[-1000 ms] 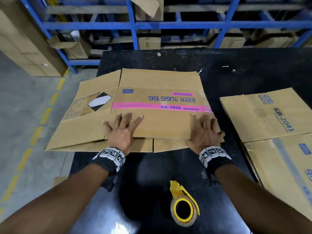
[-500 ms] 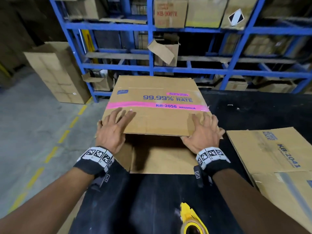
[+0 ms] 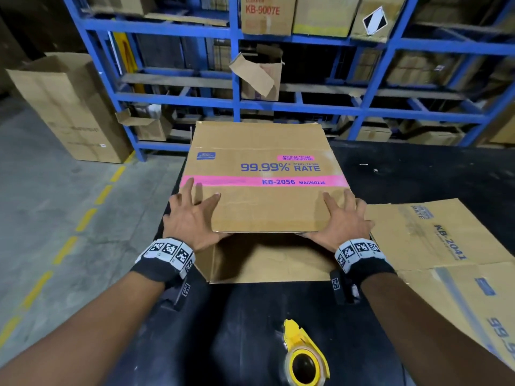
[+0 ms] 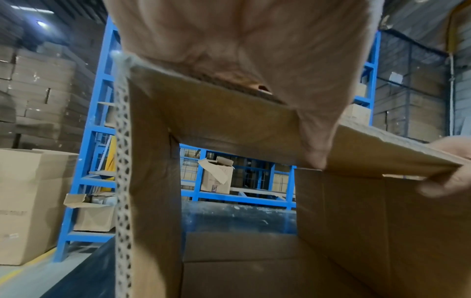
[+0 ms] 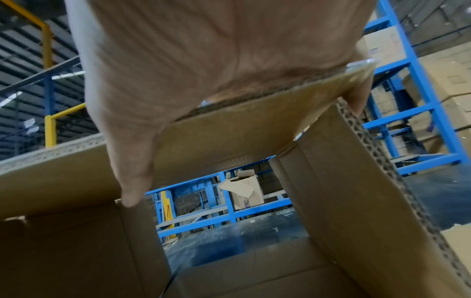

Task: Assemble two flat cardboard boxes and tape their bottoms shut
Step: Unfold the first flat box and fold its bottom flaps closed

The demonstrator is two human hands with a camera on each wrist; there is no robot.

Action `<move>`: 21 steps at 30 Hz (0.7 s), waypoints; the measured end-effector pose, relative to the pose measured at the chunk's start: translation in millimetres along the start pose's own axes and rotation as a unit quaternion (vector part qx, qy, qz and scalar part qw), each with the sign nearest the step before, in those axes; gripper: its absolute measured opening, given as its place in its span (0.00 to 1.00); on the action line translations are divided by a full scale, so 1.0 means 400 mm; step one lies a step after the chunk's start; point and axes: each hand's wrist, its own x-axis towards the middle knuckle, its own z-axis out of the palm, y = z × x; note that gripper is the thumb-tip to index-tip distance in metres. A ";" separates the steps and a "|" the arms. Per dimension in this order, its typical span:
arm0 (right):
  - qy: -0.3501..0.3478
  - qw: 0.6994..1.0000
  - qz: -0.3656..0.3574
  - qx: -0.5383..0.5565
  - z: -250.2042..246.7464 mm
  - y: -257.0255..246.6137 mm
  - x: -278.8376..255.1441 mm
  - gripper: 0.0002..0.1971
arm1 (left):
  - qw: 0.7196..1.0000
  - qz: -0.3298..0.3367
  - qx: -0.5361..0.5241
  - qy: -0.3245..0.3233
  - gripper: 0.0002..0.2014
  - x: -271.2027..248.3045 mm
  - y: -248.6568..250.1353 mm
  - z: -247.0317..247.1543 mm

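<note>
A brown cardboard box (image 3: 262, 174) with a pink stripe and "KB-2056" print stands opened into a tube on the black table (image 3: 418, 168), both ends open. My left hand (image 3: 193, 215) grips the near left corner of its top panel, fingers spread on top. In the left wrist view the thumb (image 4: 313, 141) lies under the panel (image 4: 229, 121). My right hand (image 3: 344, 218) holds the near right corner the same way, with its thumb (image 5: 132, 171) under the panel (image 5: 229, 137). A second box (image 3: 434, 238) lies flat to the right.
A yellow tape dispenser (image 3: 303, 358) lies on the table's near edge between my arms. Blue shelving (image 3: 237, 104) with cartons stands behind the table. The table's left edge drops to a concrete floor (image 3: 55, 204), where a tall carton (image 3: 69, 107) stands.
The box lay flat under both palms a second ago. Both hands have since lifted its top panel, and it now stands open as a tube.
</note>
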 end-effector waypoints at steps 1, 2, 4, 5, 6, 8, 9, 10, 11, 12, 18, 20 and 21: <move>0.004 1.000 -0.003 0.011 -0.004 0.015 0.002 0.66 | 1.000 0.009 -0.001 0.001 0.57 0.002 -0.002 -0.005; 0.009 1.000 -0.007 0.023 -0.007 0.029 0.003 0.66 | 1.000 0.020 -0.003 0.009 0.58 0.000 -0.007 -0.007; 0.016 0.999 -0.016 0.041 -0.013 0.050 0.005 0.65 | 0.997 0.046 -0.038 0.042 0.57 -0.009 -0.024 -0.003; 0.017 0.998 -0.021 0.048 -0.015 0.056 0.007 0.64 | 0.994 0.058 -0.070 0.060 0.55 -0.013 -0.035 0.003; 0.019 0.998 -0.027 0.055 -0.017 0.060 0.009 0.64 | 0.990 0.069 -0.103 0.073 0.52 -0.013 -0.049 0.011; 0.025 0.996 -0.038 0.072 -0.022 0.062 0.013 0.64 | 0.978 0.085 -0.173 0.082 0.48 -0.010 -0.067 0.013; 0.031 0.995 -0.044 0.083 -0.027 0.065 0.016 0.64 | 0.969 0.093 -0.212 0.084 0.45 -0.007 -0.072 0.008; 0.034 0.994 -0.051 0.090 -0.037 0.068 0.021 0.64 | 0.961 0.104 -0.242 0.082 0.42 -0.002 -0.077 -0.002; 0.029 0.993 -0.060 0.095 -0.048 0.076 0.027 0.64 | 0.956 0.113 -0.261 0.074 0.39 0.002 -0.078 -0.016; 0.014 0.992 -0.073 0.098 -0.059 0.084 0.033 0.64 | 0.952 0.121 -0.272 0.066 0.37 0.007 -0.079 -0.029; 0.006 0.981 -0.076 0.177 -0.052 0.134 0.082 0.42 | 0.946 0.085 -0.304 0.078 0.29 0.055 -0.094 0.013; -0.009 0.985 -0.068 0.159 -0.040 0.138 0.099 0.36 | 0.953 0.031 -0.293 0.074 0.38 0.078 -0.078 0.019; -0.024 0.986 -0.061 0.155 -0.039 0.141 0.110 0.37 | 0.960 -0.011 -0.279 0.032 0.42 0.091 -0.073 0.015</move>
